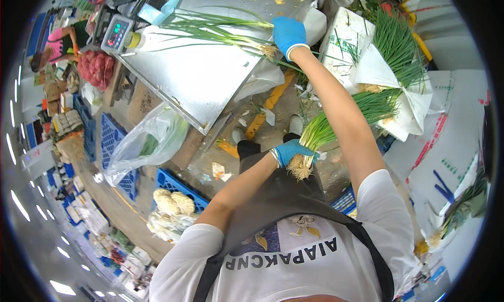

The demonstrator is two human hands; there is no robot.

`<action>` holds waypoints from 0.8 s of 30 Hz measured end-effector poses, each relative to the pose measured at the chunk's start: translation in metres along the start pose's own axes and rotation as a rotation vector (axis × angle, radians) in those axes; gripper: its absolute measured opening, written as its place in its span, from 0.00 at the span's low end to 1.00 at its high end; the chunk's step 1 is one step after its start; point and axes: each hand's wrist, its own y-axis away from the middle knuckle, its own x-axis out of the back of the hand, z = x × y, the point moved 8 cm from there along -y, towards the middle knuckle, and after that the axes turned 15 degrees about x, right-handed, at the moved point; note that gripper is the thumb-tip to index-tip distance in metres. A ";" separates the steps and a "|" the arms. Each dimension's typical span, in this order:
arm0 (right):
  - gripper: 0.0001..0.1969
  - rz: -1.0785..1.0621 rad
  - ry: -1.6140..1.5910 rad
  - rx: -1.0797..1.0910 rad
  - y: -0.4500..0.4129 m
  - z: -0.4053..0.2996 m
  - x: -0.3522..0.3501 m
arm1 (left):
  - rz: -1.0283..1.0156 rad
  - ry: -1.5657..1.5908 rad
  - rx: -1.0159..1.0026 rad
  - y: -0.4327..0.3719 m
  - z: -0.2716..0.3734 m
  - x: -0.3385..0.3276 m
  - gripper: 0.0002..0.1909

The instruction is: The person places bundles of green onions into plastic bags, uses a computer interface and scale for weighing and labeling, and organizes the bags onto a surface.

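Observation:
My left hand [293, 152], in a blue glove, grips a thick bunch of scallions [321, 132] low in front of my apron. Its pale roots hang out below the fingers, and its green tops point up to the right. Stretched far forward, my blue-gloved right hand [289, 36] is closed around the root end of a few scallions at the edge of a steel-topped table [197, 81]. Beside that hand, more loose scallions [232, 38] lie across the metal, roots towards me and leaves towards the scale display [118, 32].
On the right, scallions [397, 46] rest on a white foam box [346, 42] with white wrapping. A clear plastic bag [149, 140] of greens hangs left of the table. Cauliflowers [173, 201] sit by a blue crate [185, 187]. Another person [61, 44] is at the far left.

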 end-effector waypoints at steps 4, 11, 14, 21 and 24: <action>0.11 -0.150 -0.135 0.051 -0.017 -0.029 -0.023 | -0.042 0.008 0.006 -0.006 -0.003 0.001 0.20; 0.07 -0.325 0.122 0.180 -0.026 -0.068 -0.057 | -0.074 -0.088 0.044 -0.002 -0.004 -0.003 0.16; 0.12 -0.154 0.088 0.153 -0.026 -0.058 -0.038 | -0.060 -0.012 0.061 -0.001 -0.003 -0.006 0.16; 0.12 -0.558 -0.489 -0.155 0.021 0.053 0.146 | -0.143 -0.065 0.100 -0.016 -0.024 -0.007 0.18; 0.15 -0.517 -0.362 -0.322 0.064 0.091 0.238 | -0.168 -0.002 0.083 -0.024 -0.030 -0.023 0.18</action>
